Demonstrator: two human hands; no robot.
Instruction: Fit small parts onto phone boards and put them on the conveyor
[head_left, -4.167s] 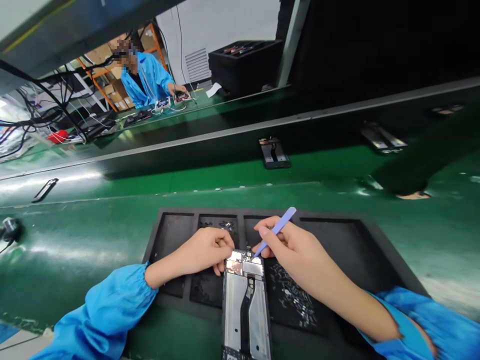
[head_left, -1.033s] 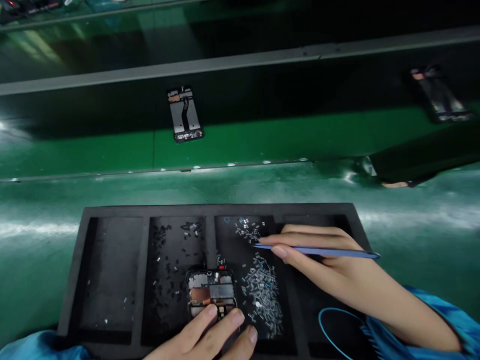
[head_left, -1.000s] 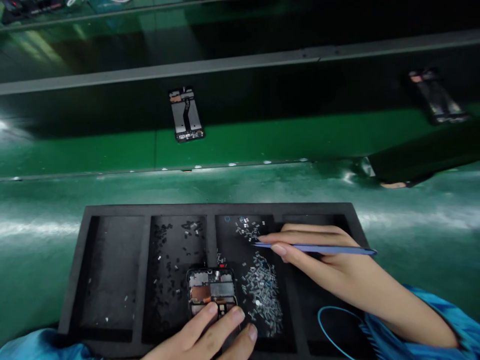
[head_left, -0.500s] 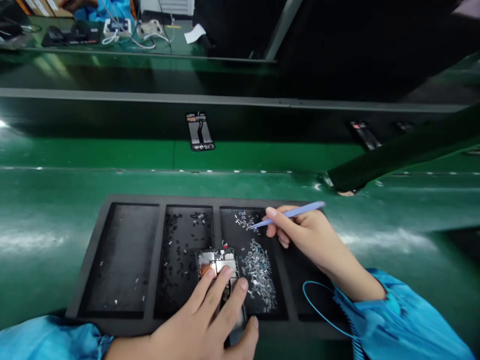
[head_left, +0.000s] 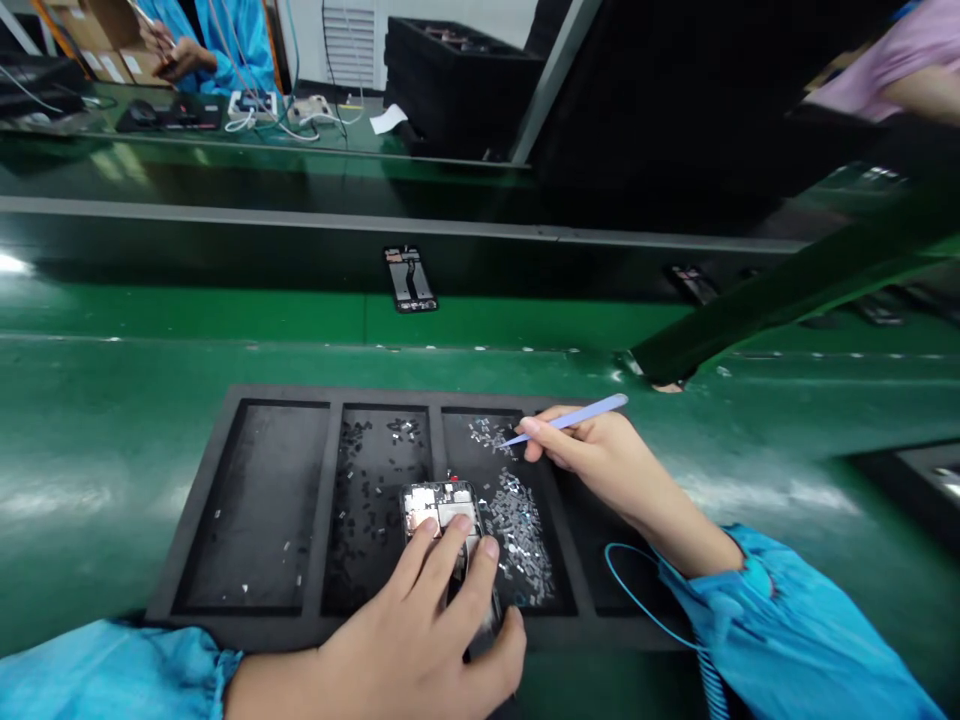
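My left hand (head_left: pixel 431 620) lies over an opened phone (head_left: pixel 442 500), fingers across its exposed inner parts and thumb at its right side, holding it above the black tray (head_left: pixel 330 500). The palm hides the phone's lower half. In my right hand (head_left: pixel 592 450) a pair of light purple tweezers (head_left: pixel 574 415) is pinched between thumb and fingers. Their tips reach a loose group of tiny silvery pieces (head_left: pixel 487 432) at the top of the tray's third compartment. A larger heap of such pieces (head_left: pixel 525 545) spreads below. Small dark pieces (head_left: pixel 356 520) are scattered in the second compartment.
Beyond the tray, a phone part (head_left: pixel 410 279) lies near the back ledge, and further phone parts (head_left: pixel 694 284) lie to the right. A dark green slanted bar (head_left: pixel 780 290) comes down at the right. A blue coiled cord (head_left: pixel 637 600) hangs by my right sleeve. Co-workers' hands (head_left: pixel 176 55) appear behind.
My right hand and the tweezers have shifted slightly left and up, the tips still among the silvery pieces. The view has tilted up, showing more of the far bench. My left hand stays on the phone.
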